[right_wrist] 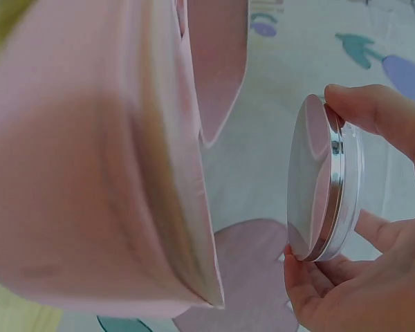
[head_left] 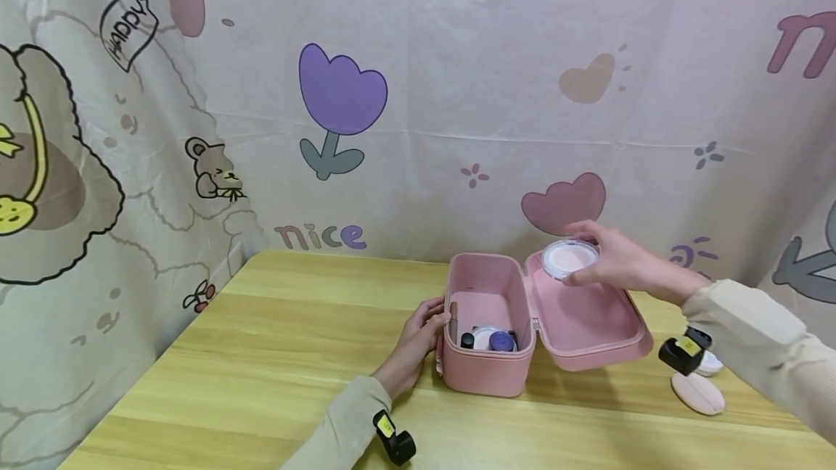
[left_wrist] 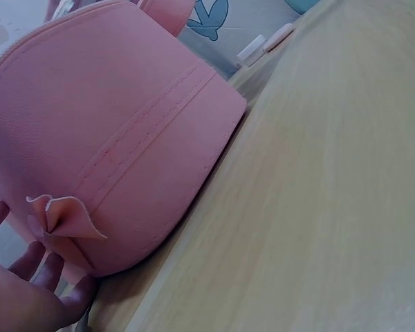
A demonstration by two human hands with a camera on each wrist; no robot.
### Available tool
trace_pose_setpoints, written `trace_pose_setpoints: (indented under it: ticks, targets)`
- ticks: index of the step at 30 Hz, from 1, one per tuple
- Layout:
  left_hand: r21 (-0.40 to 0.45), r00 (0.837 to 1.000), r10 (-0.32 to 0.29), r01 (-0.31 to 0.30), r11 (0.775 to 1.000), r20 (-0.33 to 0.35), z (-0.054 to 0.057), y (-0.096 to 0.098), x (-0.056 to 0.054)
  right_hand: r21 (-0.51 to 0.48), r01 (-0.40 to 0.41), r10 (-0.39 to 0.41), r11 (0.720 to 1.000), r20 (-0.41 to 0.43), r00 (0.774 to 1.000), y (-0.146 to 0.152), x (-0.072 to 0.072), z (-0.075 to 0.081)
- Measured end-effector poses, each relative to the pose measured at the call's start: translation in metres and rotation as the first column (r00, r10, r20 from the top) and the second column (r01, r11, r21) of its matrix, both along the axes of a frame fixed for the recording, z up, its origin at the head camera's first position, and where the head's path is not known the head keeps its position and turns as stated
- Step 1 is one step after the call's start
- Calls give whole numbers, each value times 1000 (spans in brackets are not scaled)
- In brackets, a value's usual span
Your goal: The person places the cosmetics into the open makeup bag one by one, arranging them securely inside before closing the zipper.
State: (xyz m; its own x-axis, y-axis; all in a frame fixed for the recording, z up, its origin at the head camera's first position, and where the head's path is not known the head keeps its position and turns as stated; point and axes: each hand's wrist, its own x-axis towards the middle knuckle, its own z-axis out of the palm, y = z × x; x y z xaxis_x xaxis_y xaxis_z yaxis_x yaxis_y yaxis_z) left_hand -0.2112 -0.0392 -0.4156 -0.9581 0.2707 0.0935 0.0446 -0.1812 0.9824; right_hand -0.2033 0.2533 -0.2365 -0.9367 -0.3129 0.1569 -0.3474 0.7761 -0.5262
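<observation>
Soft, even light on the table (head_left: 261,361), faint shadows; left wrist view dimmer, right wrist view hazy.

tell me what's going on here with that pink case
A person's right hand holds a round compact by its rim, in the air near the open lid of a pink case. The left hand touches the case's side. Inside, a purple-topped pot sits among other small items, and a pink oval pad lies on the table.

A round, clear-and-silver compact (head_left: 570,258) is held near, but apart from, the folded-open hinged lid (head_left: 591,318) of an upright, rectangular pink leather-look case (head_left: 485,374).
</observation>
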Motion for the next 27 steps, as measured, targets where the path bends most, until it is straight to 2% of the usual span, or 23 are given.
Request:
trace_pose_setpoints:
  ticks: [11, 16, 20, 27]
  targets:
    - [18, 1000, 0, 0, 1000, -2, 0, 1, 1, 2, -10, 10, 1000, 51, 999, -10, -23, 0]
    - [15, 1000, 3, -3, 1000, -5, -1, 1, 0, 58, -26, 22, 998, 68, 997, -13, -24, 3]
    - [19, 1000, 4, -4, 1000, -4, -1, 1, 0, 54, -40, 36, 998, 75, 996, -13, -24, 8]
    - [44, 1000, 6, -5, 999, -2, -2, 1, 0, 65, -16, 10, 998, 81, 997, -24, -27, 15]
